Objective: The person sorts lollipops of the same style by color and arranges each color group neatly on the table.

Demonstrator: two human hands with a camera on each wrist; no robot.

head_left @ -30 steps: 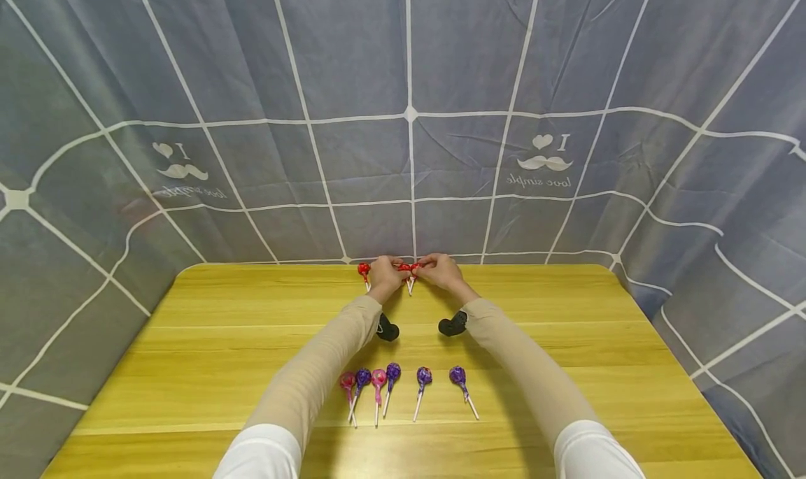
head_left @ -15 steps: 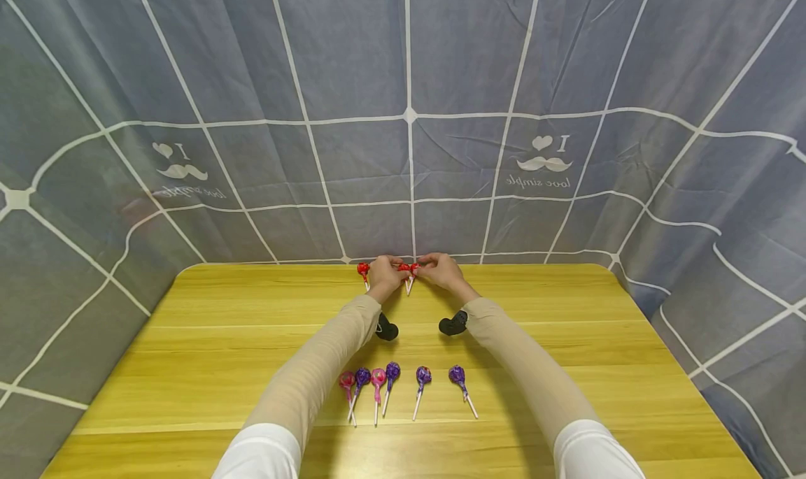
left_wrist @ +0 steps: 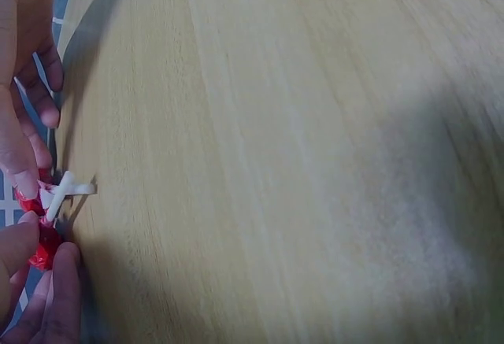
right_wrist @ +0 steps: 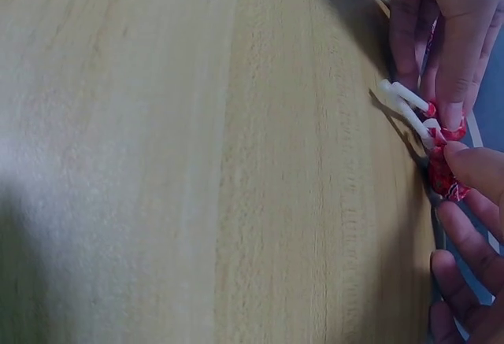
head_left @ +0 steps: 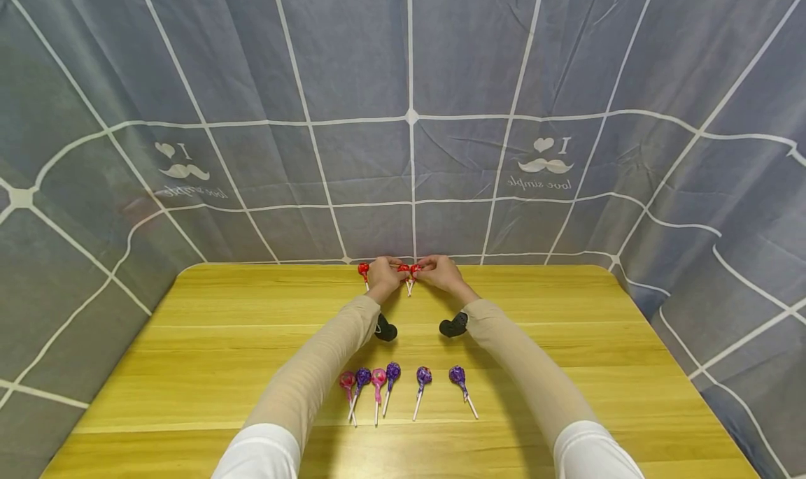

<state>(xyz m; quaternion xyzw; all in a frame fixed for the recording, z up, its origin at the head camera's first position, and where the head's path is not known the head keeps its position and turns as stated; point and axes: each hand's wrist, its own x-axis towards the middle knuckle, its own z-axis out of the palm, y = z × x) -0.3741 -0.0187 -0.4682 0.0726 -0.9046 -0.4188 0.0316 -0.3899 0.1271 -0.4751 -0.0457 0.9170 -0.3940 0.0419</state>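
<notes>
At the far edge of the table, my two hands meet over a pair of red-wrapped lollipops. My left hand [head_left: 384, 277] pinches one red lollipop [left_wrist: 46, 248] between thumb and fingers. The other red lollipop [right_wrist: 442, 175] is pinched by my right hand [head_left: 443, 273], its remaining fingers spread beyond the table edge. Both heads sit side by side, and their white sticks [left_wrist: 67, 190] point back toward me, crossing in the left wrist view. A third red lollipop [head_left: 363, 269] lies just left of my left hand, its stick partly hidden.
Nearer to me on the wooden table [head_left: 252, 311] lies a row of lollipops: pink ones [head_left: 378, 376] and purple ones [head_left: 457, 375], several in all. A grey curtain with white lines [head_left: 352, 157] hangs right behind the far edge. Black wrist cameras [head_left: 453, 324] sit under both forearms.
Both hands stay in place at the far edge. The sticks of the two red lollipops between them shift only slightly; the row in front is unmoved.
</notes>
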